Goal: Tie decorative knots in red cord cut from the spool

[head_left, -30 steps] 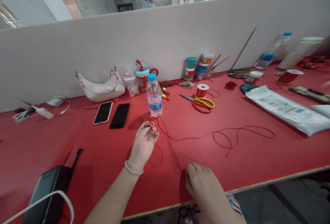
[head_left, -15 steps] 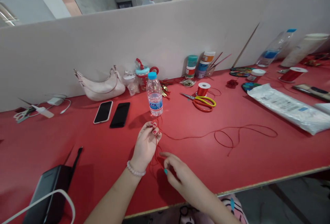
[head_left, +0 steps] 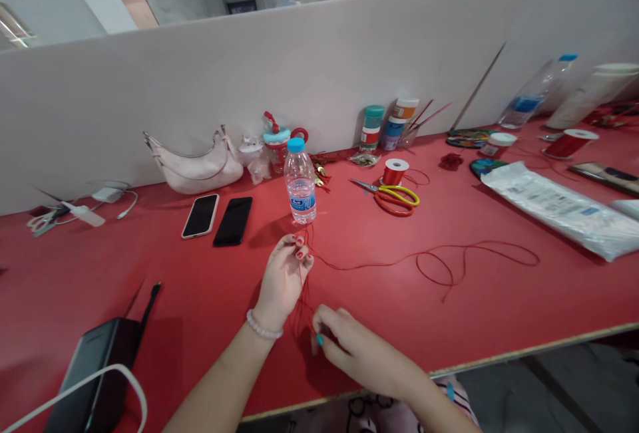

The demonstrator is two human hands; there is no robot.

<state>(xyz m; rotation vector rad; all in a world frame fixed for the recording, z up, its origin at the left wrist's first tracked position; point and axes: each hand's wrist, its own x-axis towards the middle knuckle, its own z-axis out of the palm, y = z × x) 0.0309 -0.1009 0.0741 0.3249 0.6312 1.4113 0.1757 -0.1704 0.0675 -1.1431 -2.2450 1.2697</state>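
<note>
A thin red cord [head_left: 429,257] trails in loops across the red table [head_left: 150,267] from the right to my hands. My left hand [head_left: 284,280] pinches the cord between fingertips just in front of a small water bottle [head_left: 300,182] with a blue cap. Strands hang down from that pinch to my right hand [head_left: 344,346], which is closed on the cord's lower part near the table's front edge. A bead bracelet sits on my left wrist.
Two phones [head_left: 218,219] lie left of the bottle, a pale handbag [head_left: 194,168] behind them. Scissors [head_left: 392,196] and a red cord spool [head_left: 395,171] lie to the right, a plastic packet [head_left: 559,205] further right. A black power bank [head_left: 94,373] with white cable is at lower left. A white partition stands behind.
My right hand moved left from the front edge toward my left hand and closed on the cord below it. My left hand kept its pinch, shifting slightly.
</note>
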